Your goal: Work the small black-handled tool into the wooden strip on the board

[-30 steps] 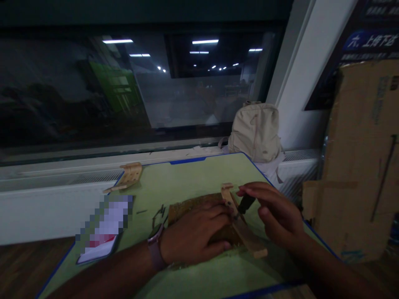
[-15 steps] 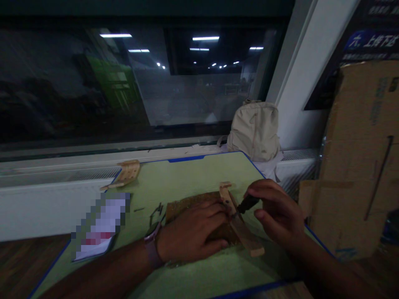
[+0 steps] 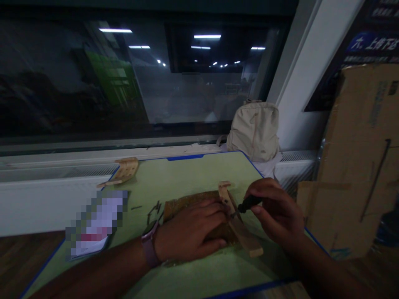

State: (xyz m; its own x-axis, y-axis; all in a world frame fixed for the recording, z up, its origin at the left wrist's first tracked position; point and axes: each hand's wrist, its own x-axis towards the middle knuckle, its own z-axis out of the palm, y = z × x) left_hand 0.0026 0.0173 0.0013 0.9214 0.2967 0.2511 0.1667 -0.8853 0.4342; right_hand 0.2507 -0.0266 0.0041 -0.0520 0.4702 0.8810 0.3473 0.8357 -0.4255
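My left hand lies flat with fingers stretched over a brown piece that looks wrapped in clear film. Its fingertips reach the edge of a wooden bar with a short crosspiece at its far end. Between the thumb and fingers of my right hand is the black handle of a screwdriver. The handle lies tilted, its tip pointing left at the side of the bar. Whatever the tip touches is too dark and small to make out.
Several dark screws lie left of the brown piece on the green table. A curved wooden part rests at the far left corner, with a blurred-out phone-like object nearer. Beyond the table are a backpack and cardboard.
My right thumb has closed in on the screwdriver handle, where it stood apart before. The handle lies a little flatter. My left hand stays in place on the brown piece.
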